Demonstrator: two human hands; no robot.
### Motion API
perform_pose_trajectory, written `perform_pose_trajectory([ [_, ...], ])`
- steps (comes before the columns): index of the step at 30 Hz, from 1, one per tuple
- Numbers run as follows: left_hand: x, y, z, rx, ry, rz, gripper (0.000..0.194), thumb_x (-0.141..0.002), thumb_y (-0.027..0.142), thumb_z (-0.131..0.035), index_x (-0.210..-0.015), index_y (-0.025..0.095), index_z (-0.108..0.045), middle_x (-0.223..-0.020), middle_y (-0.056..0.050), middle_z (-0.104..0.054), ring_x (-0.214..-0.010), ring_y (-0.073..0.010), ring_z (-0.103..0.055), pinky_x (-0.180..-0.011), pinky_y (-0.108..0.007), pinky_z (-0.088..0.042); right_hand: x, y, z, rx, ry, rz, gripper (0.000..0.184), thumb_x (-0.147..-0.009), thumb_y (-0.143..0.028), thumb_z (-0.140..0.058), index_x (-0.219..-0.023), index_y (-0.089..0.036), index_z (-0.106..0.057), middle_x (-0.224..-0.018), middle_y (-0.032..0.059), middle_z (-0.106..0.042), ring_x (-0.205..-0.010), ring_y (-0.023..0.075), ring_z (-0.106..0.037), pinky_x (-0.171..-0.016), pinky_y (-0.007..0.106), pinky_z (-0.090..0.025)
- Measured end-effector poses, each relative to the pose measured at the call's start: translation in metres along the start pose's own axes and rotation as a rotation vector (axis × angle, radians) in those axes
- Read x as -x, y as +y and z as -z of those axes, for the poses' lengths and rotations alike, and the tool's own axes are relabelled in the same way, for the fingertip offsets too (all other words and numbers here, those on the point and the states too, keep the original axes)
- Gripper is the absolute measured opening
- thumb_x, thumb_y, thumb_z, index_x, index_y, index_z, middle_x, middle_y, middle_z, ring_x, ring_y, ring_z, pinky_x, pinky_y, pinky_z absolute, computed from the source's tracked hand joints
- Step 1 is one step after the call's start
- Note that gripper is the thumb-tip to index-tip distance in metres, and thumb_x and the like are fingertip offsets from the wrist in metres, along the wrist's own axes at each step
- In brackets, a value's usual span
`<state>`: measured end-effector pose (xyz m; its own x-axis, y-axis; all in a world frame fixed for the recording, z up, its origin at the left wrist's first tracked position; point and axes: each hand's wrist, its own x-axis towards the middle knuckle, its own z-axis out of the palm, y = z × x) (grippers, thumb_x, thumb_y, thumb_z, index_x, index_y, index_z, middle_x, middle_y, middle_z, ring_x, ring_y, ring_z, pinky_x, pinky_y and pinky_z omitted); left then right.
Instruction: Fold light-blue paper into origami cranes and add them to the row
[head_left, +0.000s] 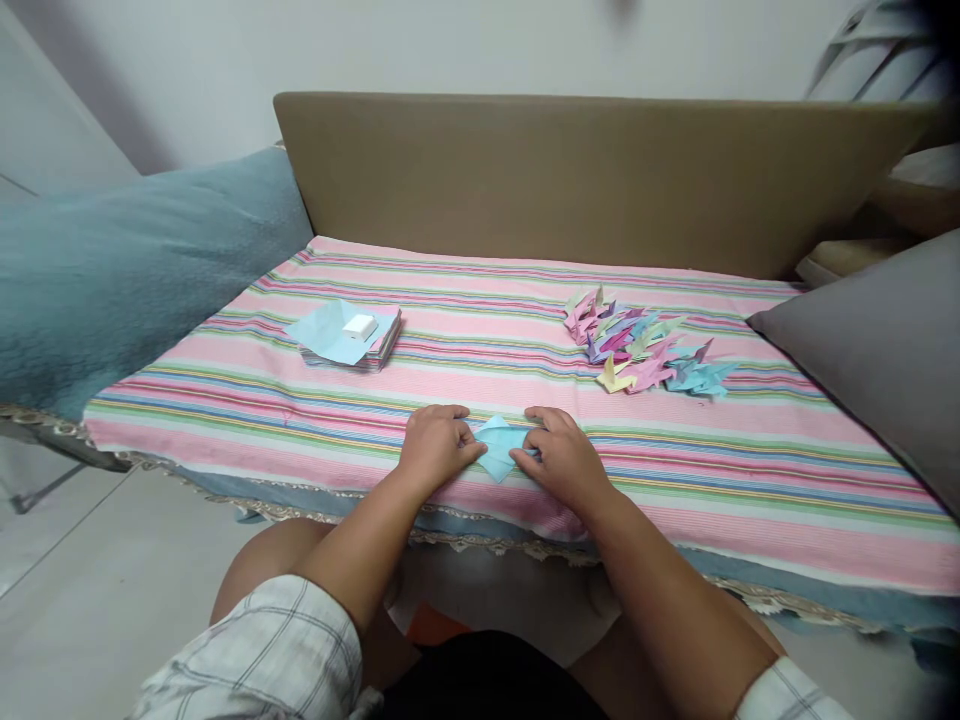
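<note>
A small light-blue folded paper [498, 452] lies on the striped cloth close to the front edge, its shape roughly a diamond. My left hand [439, 445] grips its left corner between thumb and fingers. At the right corner, my right hand [559, 450] pinches the same paper. Farther back on the right is a cluster of folded paper cranes [630, 345] in pink, purple, yellow, green and blue. A stack of square paper sheets [390, 345] sits back left, with a loose light-blue sheet [319, 330] on top and a small white block [360, 327] resting on that.
The pink striped cloth [480, 310] covers a low couch surface with a brown backrest [585, 180]. On the left is a blue-green covered cushion [150, 270]; at right leans a grey pillow [885, 350]. An orange item [435, 625] shows on the floor below.
</note>
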<state>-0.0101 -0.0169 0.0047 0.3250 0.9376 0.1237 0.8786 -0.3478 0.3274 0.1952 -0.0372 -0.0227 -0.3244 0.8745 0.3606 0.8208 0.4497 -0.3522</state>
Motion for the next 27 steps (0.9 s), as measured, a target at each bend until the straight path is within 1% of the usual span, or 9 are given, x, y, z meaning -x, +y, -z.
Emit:
perform_pose_trajectory([
  [10,0.002,-0.005,-0.005,-0.054,0.041,-0.002,0.020,-0.067,0.040,-0.071,-0.062,0.022,-0.066,-0.113,-0.002,-0.064,-0.103,-0.0249,-0.055,-0.090,-0.039,-0.036,0.000,0.001,0.000,0.032,-0.008,-0.002,0.015,-0.075,-0.031,-0.063,-0.065,-0.020,-0.062,-0.116,0.0096,-0.056,-0.107,0.0269,-0.048,-0.090,0.043,-0.042],
  [13,0.002,-0.010,-0.004,-0.039,0.046,-0.032,0.020,-0.067,0.037,-0.072,-0.064,0.020,-0.062,-0.095,-0.002,-0.067,-0.092,-0.0215,-0.058,-0.083,-0.034,-0.038,0.000,0.002,-0.001,0.024,-0.021,-0.016,0.016,-0.075,-0.032,-0.064,-0.065,-0.020,-0.063,-0.117,0.0098,-0.055,-0.107,0.0270,-0.048,-0.091,0.043,-0.041],
  [17,0.001,-0.016,0.000,-0.025,0.028,-0.029,0.015,-0.070,0.030,-0.068,-0.069,0.020,-0.057,-0.073,0.000,-0.062,-0.074,-0.0175,-0.056,-0.067,-0.028,-0.039,0.001,0.002,-0.002,0.009,-0.027,-0.022,0.016,-0.076,-0.033,-0.063,-0.066,-0.020,-0.063,-0.117,0.0099,-0.055,-0.107,0.0268,-0.048,-0.091,0.043,-0.041],
  [19,0.004,-0.016,0.002,-0.016,0.082,-0.007,0.007,-0.072,0.022,-0.062,-0.072,0.019,-0.056,-0.074,-0.002,-0.061,-0.073,-0.0180,-0.055,-0.066,-0.029,-0.040,0.001,0.002,-0.002,0.004,-0.019,-0.019,0.016,-0.076,-0.032,-0.063,-0.066,-0.020,-0.063,-0.117,0.0098,-0.055,-0.107,0.0266,-0.048,-0.091,0.043,-0.041],
  [21,0.010,-0.012,0.003,-0.018,0.213,-0.017,0.006,-0.072,0.014,-0.055,-0.076,0.018,-0.055,-0.077,-0.004,-0.060,-0.077,-0.0192,-0.055,-0.070,-0.031,-0.042,0.001,0.003,-0.002,0.000,-0.013,-0.017,0.015,-0.076,-0.032,-0.063,-0.065,-0.020,-0.063,-0.116,0.0099,-0.055,-0.107,0.0266,-0.048,-0.091,0.043,-0.042],
  [22,0.014,-0.007,0.003,-0.025,0.293,-0.048,0.009,-0.072,0.011,-0.052,-0.077,0.018,-0.056,-0.079,-0.005,-0.060,-0.079,-0.0199,-0.054,-0.074,-0.033,-0.042,0.001,0.003,-0.003,-0.003,-0.012,-0.018,0.015,-0.075,-0.032,-0.063,-0.065,-0.020,-0.063,-0.115,0.0099,-0.055,-0.107,0.0267,-0.048,-0.091,0.044,-0.042],
  [24,0.025,0.004,-0.001,0.015,0.343,-0.295,0.014,-0.074,0.010,-0.047,-0.081,0.018,-0.056,-0.083,-0.005,-0.061,-0.083,-0.0194,-0.054,-0.079,-0.034,-0.044,0.001,0.003,-0.003,-0.010,-0.011,-0.019,0.015,-0.075,-0.031,-0.064,-0.064,-0.020,-0.063,-0.115,0.0101,-0.056,-0.107,0.0268,-0.048,-0.091,0.044,-0.042],
  [26,0.036,0.016,-0.009,0.029,0.248,-0.573,0.019,-0.077,0.011,-0.045,-0.091,0.018,-0.057,-0.102,-0.006,-0.061,-0.097,-0.0192,-0.053,-0.088,-0.035,-0.043,0.001,0.003,-0.004,-0.014,-0.004,-0.016,0.015,-0.075,-0.031,-0.063,-0.065,-0.020,-0.063,-0.116,0.0104,-0.056,-0.107,0.0267,-0.049,-0.090,0.044,-0.042],
  [27,0.040,0.021,-0.013,0.001,0.226,-0.614,0.022,-0.078,0.012,-0.045,-0.095,0.018,-0.056,-0.109,-0.007,-0.059,-0.103,-0.0206,-0.051,-0.092,-0.038,-0.041,0.001,0.003,-0.004,-0.016,0.002,-0.015,0.016,-0.076,-0.032,-0.063,-0.065,-0.020,-0.063,-0.116,0.0105,-0.056,-0.107,0.0265,-0.049,-0.090,0.044,-0.043],
])
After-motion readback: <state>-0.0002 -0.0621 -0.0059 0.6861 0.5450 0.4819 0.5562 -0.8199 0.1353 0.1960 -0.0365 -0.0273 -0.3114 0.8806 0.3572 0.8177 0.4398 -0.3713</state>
